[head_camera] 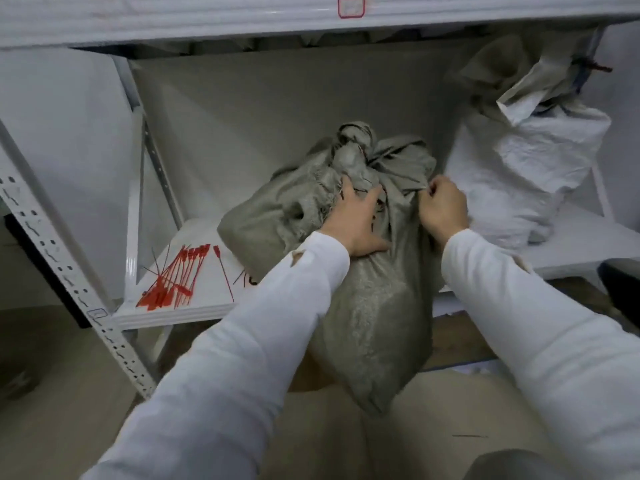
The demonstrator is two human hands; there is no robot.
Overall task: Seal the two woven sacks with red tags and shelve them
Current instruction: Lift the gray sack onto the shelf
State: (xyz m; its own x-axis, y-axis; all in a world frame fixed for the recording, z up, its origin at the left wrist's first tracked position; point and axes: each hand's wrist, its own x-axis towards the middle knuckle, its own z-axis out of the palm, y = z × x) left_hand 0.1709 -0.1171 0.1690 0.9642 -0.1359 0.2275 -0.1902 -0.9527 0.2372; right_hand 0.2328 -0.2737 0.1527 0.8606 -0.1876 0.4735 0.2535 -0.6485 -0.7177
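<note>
sleeves (242, 341) | left grip (356, 220), right grip (441, 206) clutch grey sack (374, 306)

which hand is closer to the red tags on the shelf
Left. The left hand grips the grey sack right of the red tags; the right hand pinches it farther right.
</note>
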